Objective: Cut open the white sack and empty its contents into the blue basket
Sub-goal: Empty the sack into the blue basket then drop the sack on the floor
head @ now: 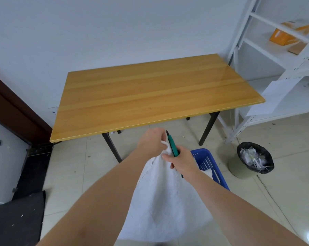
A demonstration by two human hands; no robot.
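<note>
A wooden table on dark legs stands against the far wall, its near edge just beyond the hands. To the right rises a white metal shelf rack holding orange packets, and on the floor near it sits a black-lined waste bin full of paper scraps. A dark mat lies at the near left. The blue basket sits on the floor to the right of the white sack, partly hidden behind the sack and the right forearm. The left hand is closed around the sack's gathered top, holding it up so the sack hangs down. The right hand, fingers curled, grips a green-handled cutter with its tip pointing up, set against the gathered neck.
</note>
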